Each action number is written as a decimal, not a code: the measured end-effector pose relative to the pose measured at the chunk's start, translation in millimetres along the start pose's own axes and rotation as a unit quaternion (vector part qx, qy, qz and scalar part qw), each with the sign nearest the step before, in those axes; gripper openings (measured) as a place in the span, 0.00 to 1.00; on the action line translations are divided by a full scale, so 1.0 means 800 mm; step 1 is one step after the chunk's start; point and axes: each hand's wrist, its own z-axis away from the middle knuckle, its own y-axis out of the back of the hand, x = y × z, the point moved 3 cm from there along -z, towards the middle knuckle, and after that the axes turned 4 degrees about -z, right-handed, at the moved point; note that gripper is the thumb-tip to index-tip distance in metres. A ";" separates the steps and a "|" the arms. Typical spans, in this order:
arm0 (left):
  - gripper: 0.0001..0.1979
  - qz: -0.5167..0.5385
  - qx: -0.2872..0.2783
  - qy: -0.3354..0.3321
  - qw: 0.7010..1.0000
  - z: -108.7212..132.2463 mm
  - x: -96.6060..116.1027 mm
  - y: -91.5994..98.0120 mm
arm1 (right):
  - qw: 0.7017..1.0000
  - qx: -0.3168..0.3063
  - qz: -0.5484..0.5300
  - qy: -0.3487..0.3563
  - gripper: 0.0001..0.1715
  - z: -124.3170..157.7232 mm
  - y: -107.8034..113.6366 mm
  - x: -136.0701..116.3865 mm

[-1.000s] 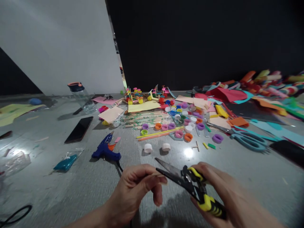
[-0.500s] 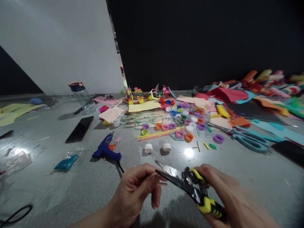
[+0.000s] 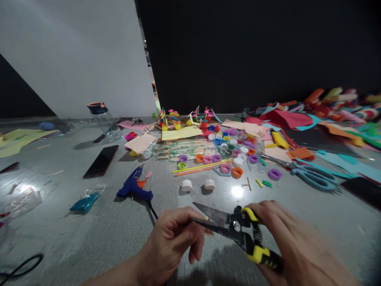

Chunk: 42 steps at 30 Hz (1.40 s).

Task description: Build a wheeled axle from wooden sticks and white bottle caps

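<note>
Right of the blue glue gun (image 3: 133, 188) and nearer the person, the yellow-and-black shears (image 3: 236, 226) are held above the table (image 3: 119, 242). Their long axis slants: the handles lie at the near right end, and the blade tips point leftward and slightly away, roughly toward the glue gun. The right hand (image 3: 285, 238) is wrapped around the handles, with the blades parted. Nearer the person than the glue gun and a little to its right, the left hand (image 3: 175, 238) pinches a thin wooden piece (image 3: 210, 233) between thumb and fingers beside the lower blade; its pale end pokes out rightward, though whether it is one piece or two I cannot tell. Right of the glue gun stand two white caps (image 3: 187, 185); a phone (image 3: 101, 161) lies left of it and farther away. Well right of the glue gun, blue-handled scissors (image 3: 315, 175) rest with their blades pointing left and away.
</note>
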 end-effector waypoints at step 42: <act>0.22 -0.049 0.013 -0.024 0.998 0.001 0.010 0.003 | 0.996 -0.032 -0.081 -0.026 0.21 0.035 -0.002 0.010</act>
